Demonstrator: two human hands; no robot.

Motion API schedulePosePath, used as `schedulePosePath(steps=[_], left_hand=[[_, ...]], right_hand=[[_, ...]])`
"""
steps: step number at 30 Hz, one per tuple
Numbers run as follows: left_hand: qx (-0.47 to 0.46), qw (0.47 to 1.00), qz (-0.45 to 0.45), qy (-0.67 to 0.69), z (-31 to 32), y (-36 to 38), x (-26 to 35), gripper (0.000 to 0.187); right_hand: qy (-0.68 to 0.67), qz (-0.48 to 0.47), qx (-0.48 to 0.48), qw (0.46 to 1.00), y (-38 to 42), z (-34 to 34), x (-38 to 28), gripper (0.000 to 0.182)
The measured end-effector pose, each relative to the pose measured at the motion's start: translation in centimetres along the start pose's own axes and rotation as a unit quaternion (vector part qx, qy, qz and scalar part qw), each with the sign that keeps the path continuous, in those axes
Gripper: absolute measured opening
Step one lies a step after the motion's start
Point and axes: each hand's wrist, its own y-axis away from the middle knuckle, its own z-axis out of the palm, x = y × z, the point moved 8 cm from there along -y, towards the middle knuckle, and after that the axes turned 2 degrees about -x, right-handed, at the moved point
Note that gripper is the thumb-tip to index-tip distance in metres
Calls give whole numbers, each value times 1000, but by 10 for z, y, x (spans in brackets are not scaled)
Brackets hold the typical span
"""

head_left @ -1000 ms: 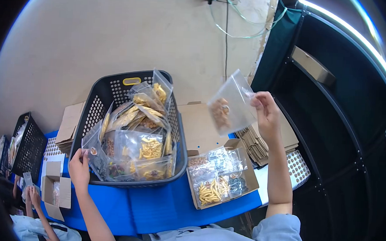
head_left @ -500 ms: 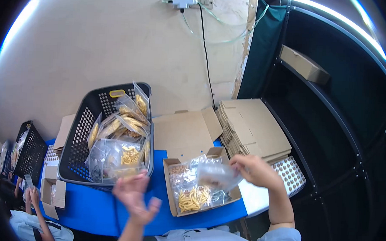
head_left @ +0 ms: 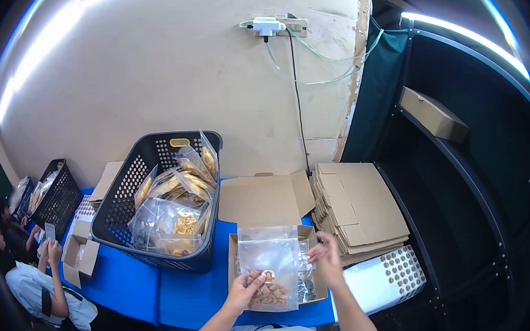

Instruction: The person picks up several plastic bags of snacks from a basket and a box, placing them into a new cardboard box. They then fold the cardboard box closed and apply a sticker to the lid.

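My left hand [head_left: 245,291] grips a clear zip bag [head_left: 269,255] by its left side, thumb on the front. Brown nut-like snack pieces fill the bag's lower part, and a small round sticker [head_left: 267,276] shows beside my thumb. The bag is held in front of an open cardboard box [head_left: 233,257], hiding much of it. Inside the box, on the right, other clear packets [head_left: 305,275] show. Above the box's right edge is my right hand [head_left: 327,263], fingers apart, with nothing visible in them.
A black basket [head_left: 109,217] of snack bags stands left of the box. Flattened cartons [head_left: 365,207] are stacked at right, behind a sheet of round stickers [head_left: 403,271]. Another person's hands [head_left: 49,251] hold a small packet at far left. Dark shelving [head_left: 455,193] stands right.
The zip bag went from my right hand to my left, which came across from near the basket. My right hand let go and opened. The view shifted slightly.
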Motion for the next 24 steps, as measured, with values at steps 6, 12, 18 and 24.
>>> schedulePosePath(steps=[6, 12, 18, 24], left_hand=[[65, 992, 60, -91, -1, 6, -19, 25], [78, 995, 3, 56, -19, -2, -46, 27], [-27, 995, 44, -87, 2, 2, -51, 51], [-61, 995, 29, -70, 9, 7, -47, 56]], right_hand=[[-83, 180, -97, 975, 51, 72, 69, 33], [-134, 244, -46, 959, 45, 71, 87, 25], [-104, 274, -96, 951, 43, 67, 88, 26], [-194, 243, -82, 947, 29, 57, 91, 23]])
